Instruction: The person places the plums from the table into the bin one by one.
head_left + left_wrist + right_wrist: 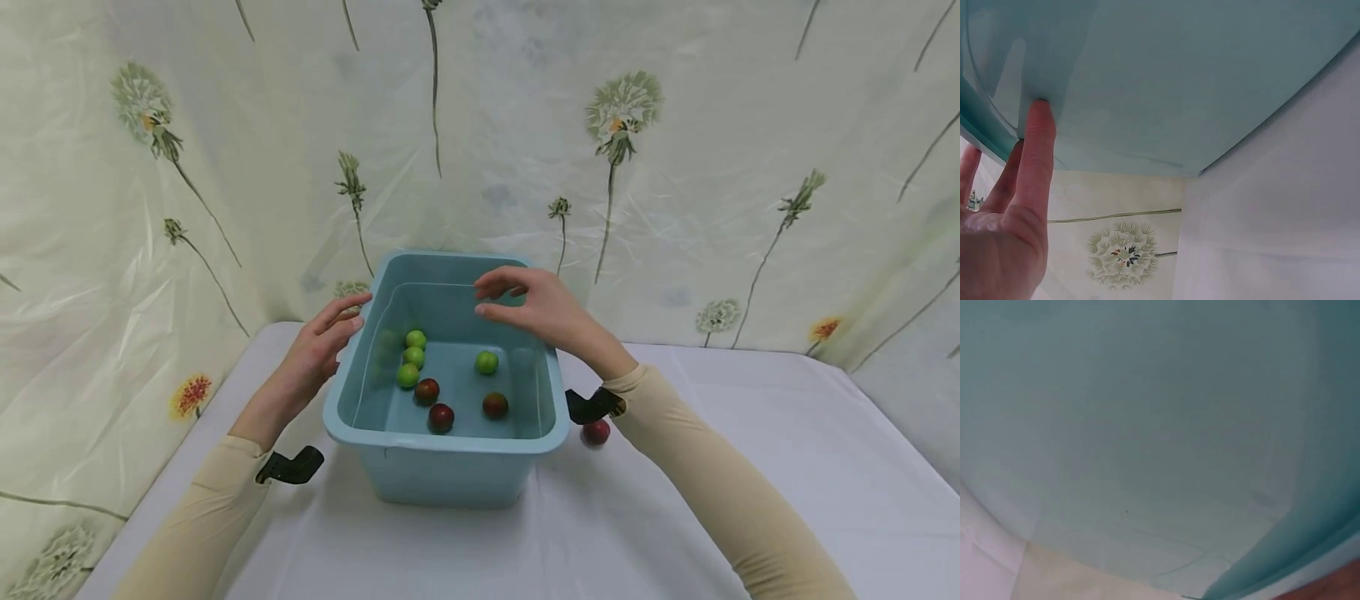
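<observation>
A light blue plastic tub stands on the table with small round green fruits and dark red fruits spread over its floor. At its left side is my left hand, fingers extended to the rim. In the left wrist view, the thumb lies straight against the outer wall. My right hand hovers over the back right part of the tub, fingers loosely bent with a gap to the thumb and nothing between them. The tub's outer wall fills most of the right wrist view.
One red fruit lies on the white tablecloth right of the tub, below my right wrist. Dark wrist cameras sit on both forearms. A flower-patterned curtain hangs close behind the tub.
</observation>
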`<state>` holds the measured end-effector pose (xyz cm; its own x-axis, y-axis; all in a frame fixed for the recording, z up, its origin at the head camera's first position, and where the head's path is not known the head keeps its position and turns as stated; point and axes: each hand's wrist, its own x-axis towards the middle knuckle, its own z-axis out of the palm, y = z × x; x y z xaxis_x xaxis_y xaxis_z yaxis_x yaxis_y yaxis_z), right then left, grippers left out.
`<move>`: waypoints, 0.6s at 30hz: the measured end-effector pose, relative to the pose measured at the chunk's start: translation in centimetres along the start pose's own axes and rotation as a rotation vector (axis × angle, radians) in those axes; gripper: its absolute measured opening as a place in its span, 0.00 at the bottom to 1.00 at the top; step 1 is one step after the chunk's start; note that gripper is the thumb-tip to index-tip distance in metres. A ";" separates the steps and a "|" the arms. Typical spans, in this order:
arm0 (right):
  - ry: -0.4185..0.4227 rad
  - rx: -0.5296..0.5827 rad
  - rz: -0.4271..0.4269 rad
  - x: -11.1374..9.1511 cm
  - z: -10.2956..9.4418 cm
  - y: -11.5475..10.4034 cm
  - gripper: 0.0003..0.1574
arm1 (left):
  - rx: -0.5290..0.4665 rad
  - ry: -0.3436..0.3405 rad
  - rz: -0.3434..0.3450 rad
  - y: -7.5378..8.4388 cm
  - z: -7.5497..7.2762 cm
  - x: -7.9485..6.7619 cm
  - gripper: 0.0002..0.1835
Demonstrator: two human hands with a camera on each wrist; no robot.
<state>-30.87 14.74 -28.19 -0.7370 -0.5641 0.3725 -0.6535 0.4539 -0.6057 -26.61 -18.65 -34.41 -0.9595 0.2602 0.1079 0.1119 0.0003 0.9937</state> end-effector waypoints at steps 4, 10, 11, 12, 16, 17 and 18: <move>0.019 0.018 -0.009 -0.7 -0.4 -0.2 0.20 | 0.005 0.003 -0.004 0.0 0.0 0.0 0.27; 0.068 0.046 -0.007 -1.8 -0.9 -0.4 0.20 | 0.013 0.003 -0.005 0.0 0.0 0.1 0.28; 0.075 0.047 -0.003 -1.9 -1.0 -0.3 0.20 | 0.010 0.002 -0.005 -0.1 0.0 0.1 0.28; 0.082 0.049 0.003 -2.1 -1.1 -0.2 0.20 | 0.009 0.001 -0.005 -0.1 0.0 0.0 0.28; 0.110 0.059 0.030 -2.8 -1.3 0.1 0.21 | 0.006 -0.002 -0.002 -0.1 0.0 0.1 0.28; 0.118 0.063 0.034 -3.0 -1.4 0.2 0.21 | 0.005 -0.002 -0.001 -0.1 0.0 0.0 0.28; 0.126 0.072 0.035 -3.3 -1.5 0.3 0.21 | 0.004 -0.001 0.000 -0.2 0.0 0.0 0.28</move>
<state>-28.92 17.74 -28.53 -0.7778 -0.4558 0.4327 -0.6163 0.4184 -0.6672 -26.62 -18.66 -34.57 -0.9593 0.2609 0.1080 0.1130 0.0039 0.9936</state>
